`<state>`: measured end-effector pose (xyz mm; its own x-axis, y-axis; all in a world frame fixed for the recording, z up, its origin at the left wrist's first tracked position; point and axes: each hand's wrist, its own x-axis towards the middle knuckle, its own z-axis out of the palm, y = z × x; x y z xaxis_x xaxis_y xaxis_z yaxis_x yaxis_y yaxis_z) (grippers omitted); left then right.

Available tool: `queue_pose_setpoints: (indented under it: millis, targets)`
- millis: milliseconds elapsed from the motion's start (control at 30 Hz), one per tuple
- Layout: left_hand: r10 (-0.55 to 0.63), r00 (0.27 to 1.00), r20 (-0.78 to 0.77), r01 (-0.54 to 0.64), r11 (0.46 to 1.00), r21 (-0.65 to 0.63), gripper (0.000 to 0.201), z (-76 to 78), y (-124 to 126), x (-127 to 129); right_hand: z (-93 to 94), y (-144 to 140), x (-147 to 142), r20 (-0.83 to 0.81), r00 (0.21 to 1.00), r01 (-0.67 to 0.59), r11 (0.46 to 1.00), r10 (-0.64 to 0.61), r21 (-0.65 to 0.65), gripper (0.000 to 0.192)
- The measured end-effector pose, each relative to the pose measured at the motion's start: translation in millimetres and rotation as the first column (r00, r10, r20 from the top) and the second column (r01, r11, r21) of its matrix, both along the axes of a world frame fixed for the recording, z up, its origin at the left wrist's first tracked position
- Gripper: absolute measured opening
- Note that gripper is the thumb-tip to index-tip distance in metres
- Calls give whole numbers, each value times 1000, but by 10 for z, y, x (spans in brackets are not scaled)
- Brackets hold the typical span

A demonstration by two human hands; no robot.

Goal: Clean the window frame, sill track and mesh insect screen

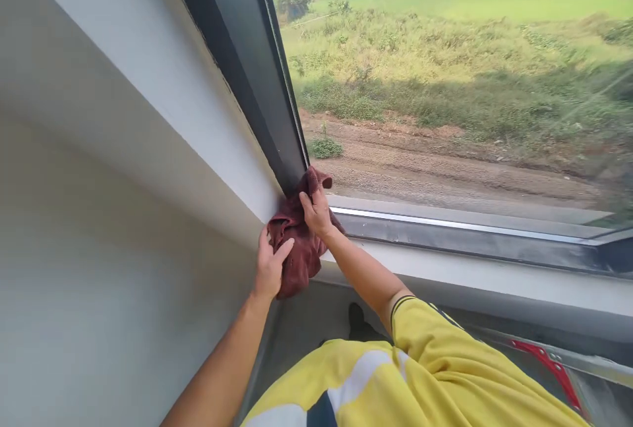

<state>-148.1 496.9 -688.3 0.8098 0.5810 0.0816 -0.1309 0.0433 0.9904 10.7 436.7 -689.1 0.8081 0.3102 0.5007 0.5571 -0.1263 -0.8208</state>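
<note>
A crumpled dark red cloth (299, 262) is bunched at the lower left corner of the window frame (247, 51). My right hand (316, 213) grips its upper part and presses it into the corner, against the glass edge. Lower and to the left, my left hand (271, 262) is wrapped around the cloth's hanging side, thumb on top of the folds. Some fingertips of both hands are hidden by the fabric.
A white wall (148, 269) runs close along the left. The dusty dark bottom rail (445, 239) and white sill (469, 275) extend right. At lower right lies a metal piece with a red brace (548, 368), perhaps a ladder. Fields show through the window glass (445, 84).
</note>
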Motion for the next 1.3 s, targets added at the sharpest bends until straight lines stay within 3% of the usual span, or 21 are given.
queue_pose_setpoints:
  millis: [33, 100, 167, 200, 333, 400, 467, 533, 600, 667, 733, 800, 867, 933, 1000, 1067, 1133, 1200, 1300]
  targets:
    - [80, 997, 19, -82, 980, 183, 69, 106, -8, 15, 13, 179, 29, 18, 1000, -25, 1000, 25, -13, 59]
    - [240, 970, 29, -219, 825, 522, 54, 227, -14, 55, -61, 427, 47, 32, 999, -42, 998, 43, -36, 64]
    - [312, 949, -38, -196, 681, 706, 38, 191, 16, 101, -315, 528, 14, -2, 999, -49, 997, 49, -51, 66]
    - [318, 943, -96, -145, 655, 741, 35, 115, 46, 120, -501, 534, -25, -40, 997, -61, 996, 58, -63, 67]
    - [262, 890, -373, 81, 715, 694, 39, -396, 179, 121, -1249, 416, -275, -340, 937, -128, 983, 77, -129, 82]
    - [254, 854, -455, 134, 737, 663, 40, -601, 207, 82, -1370, 352, -371, -507, 859, -165, 975, 68, -149, 92]
    - [260, 854, -450, 126, 736, 665, 41, -673, 202, 29, -1228, 321, -421, -612, 787, -199, 971, 78, -133, 97]
    - [265, 889, -373, 81, 710, 699, 40, -618, 182, -35, -897, 327, -450, -596, 791, -233, 969, 139, -82, 97]
    - [284, 915, -286, 21, 676, 737, 39, -500, 171, -92, -555, 357, -476, -448, 860, -290, 956, 247, -31, 94]
    - [330, 916, -227, -42, 643, 765, 39, -404, 182, -121, -395, 381, -485, -265, 901, -360, 933, 343, -19, 92]
    - [349, 908, -230, -49, 635, 771, 38, -385, 208, -115, -500, 367, -462, -220, 898, -396, 918, 381, -27, 90]
    - [320, 900, -297, 13, 662, 750, 36, -445, 225, -95, -778, 314, -413, -349, 869, -383, 924, 351, -23, 89]
    - [268, 876, -400, 103, 708, 699, 34, -539, 214, -92, -1001, 251, -359, -545, 789, -343, 939, 283, -9, 90]
    - [222, 868, -443, 146, 740, 657, 34, -603, 177, -123, -959, 219, -321, -641, 727, -322, 947, 247, -1, 90]
    - [217, 895, -390, 109, 741, 662, 32, -599, 138, -177, -615, 240, -316, -546, 783, -354, 935, 298, 3, 88]
    - [254, 920, -298, 27, 719, 695, 32, -535, 128, -225, -152, 296, -337, -292, 873, -410, 912, 390, -9, 89]
    - [310, 920, -238, -36, 674, 738, 31, -462, 158, -235, 153, 333, -360, -59, 902, -430, 903, 428, -22, 97]
    - [358, 912, -200, -71, 619, 783, 33, -432, 212, -199, 122, 299, -370, -28, 908, -418, 908, 417, -38, 104]
    - [348, 903, -251, -4, 592, 806, 35, -503, 273, -108, -388, 167, -355, -373, 852, -419, 905, 367, -66, 113]
